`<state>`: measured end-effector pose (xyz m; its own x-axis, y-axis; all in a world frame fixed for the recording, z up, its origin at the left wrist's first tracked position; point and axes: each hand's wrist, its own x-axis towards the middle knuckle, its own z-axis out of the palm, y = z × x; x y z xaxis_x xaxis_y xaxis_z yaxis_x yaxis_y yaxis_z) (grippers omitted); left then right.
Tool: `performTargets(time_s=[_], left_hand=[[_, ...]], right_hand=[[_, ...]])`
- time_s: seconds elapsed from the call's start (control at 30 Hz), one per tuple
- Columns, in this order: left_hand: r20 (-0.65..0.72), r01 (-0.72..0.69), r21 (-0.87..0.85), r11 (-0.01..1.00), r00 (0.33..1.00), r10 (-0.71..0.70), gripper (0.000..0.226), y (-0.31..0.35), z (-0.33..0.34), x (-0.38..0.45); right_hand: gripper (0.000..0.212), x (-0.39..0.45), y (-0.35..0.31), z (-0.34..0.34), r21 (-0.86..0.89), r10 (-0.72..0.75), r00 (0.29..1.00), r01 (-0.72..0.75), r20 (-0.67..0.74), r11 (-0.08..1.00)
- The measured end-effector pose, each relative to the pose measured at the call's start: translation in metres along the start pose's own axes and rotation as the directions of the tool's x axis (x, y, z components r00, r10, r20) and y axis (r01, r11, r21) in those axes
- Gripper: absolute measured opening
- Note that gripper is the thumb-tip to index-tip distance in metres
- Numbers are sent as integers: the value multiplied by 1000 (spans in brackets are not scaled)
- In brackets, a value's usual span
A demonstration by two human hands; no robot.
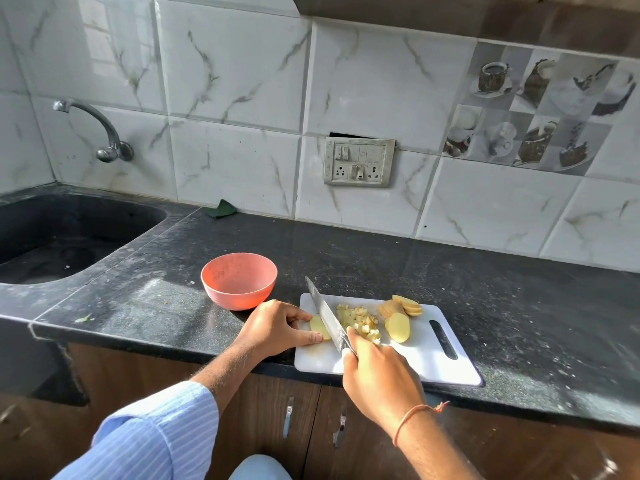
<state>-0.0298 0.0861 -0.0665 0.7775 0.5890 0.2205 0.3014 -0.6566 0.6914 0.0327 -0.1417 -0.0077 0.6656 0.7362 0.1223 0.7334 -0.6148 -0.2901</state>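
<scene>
- My right grip [377,372], low in the centre of the frame, is clamped round the handle of the knife [325,313]; my fingers hide most of the handle.
- The blade slants up and to the left across the white cutting board [426,362], and its tip shows above the board's upper left corner.
- My left grip [277,327], just left of the blade, pinches a potato piece [319,328] that lies flat on the board, fingers at its far end and thumb at its near end.
- Just right of the blade lies a heap of diced potato [360,322].
- Farther right lie an oval slice [398,327] and, above it, stacked slices [407,305].
- An orange bowl [239,280] stands on the dark bench [519,306], left of the board and just above my left grip.
- The sink [69,237] and tap [100,133] sit at the left of the frame.
</scene>
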Motion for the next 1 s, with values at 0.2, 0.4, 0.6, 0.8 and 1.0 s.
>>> performTargets(time_s=[0.2,0.4,0.6,0.8,1.0], left_hand=[[5,-2,9,1000,1000,2,61,0,0,1],[15,21,15,1000,1000,-21,59,1,-1,0],[24,40,13,999,999,-40,62,0,0,2],[26,8,14,1000,1000,-9,61,-3,-2,2],[6,13,-22,1000,1000,-13,58,-6,1,4]], right_hand=[[39,9,-9,3,-32,13,996,-10,87,999],[38,13,-17,5,-72,14,994,-6,112,997],[52,-5,0,8,-110,13,998,-7,54,994],[49,-1,-1,6,4,26,999,-27,35,1000],[48,-1,-8,8,-70,-1,998,5,61,998]])
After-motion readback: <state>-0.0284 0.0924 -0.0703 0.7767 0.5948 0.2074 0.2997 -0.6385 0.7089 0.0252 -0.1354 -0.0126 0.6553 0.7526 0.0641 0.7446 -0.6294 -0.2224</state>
